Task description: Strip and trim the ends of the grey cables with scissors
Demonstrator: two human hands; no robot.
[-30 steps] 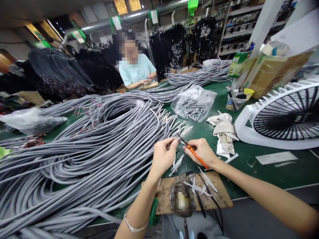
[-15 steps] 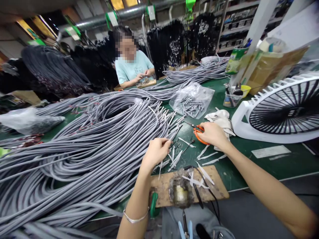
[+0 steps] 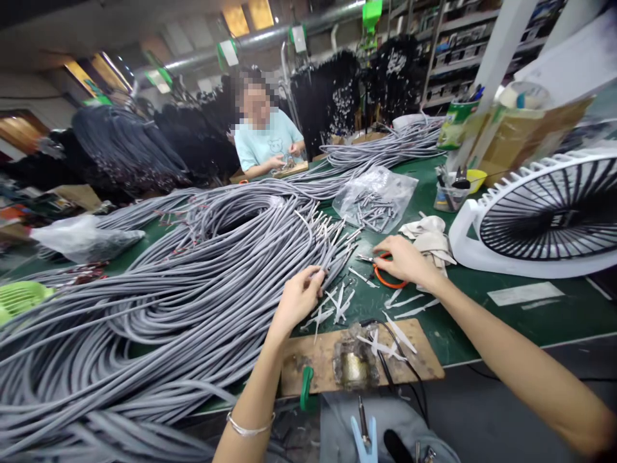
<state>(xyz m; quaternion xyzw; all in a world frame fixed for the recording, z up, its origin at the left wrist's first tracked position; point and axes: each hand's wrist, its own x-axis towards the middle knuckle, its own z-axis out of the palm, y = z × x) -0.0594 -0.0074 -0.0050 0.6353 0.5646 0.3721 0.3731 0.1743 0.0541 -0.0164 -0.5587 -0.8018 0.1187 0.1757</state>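
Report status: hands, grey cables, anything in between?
Left hand at the heap's right edge, grip unclear. Right hand at orange-handled cutters. Grey cables looped in a heap. White strips scattered between hands.

I can read no word, number or brand from here: the pale mark [image 3: 558, 220] on the hub of the white fan [image 3: 511, 271], at the right of my bench [image 3: 554, 321], is too small for me, and so is the print on the green can [image 3: 452, 125] farther back. Across from me, the light-blue shirt [image 3: 263, 145] of a co-worker [image 3: 260, 170] carries a line-drawn bear's head, the one sign I can make out. The white cards [image 3: 230, 53] high at the far side and the large white sheet [image 3: 573, 58] at the far right are illegible to me.
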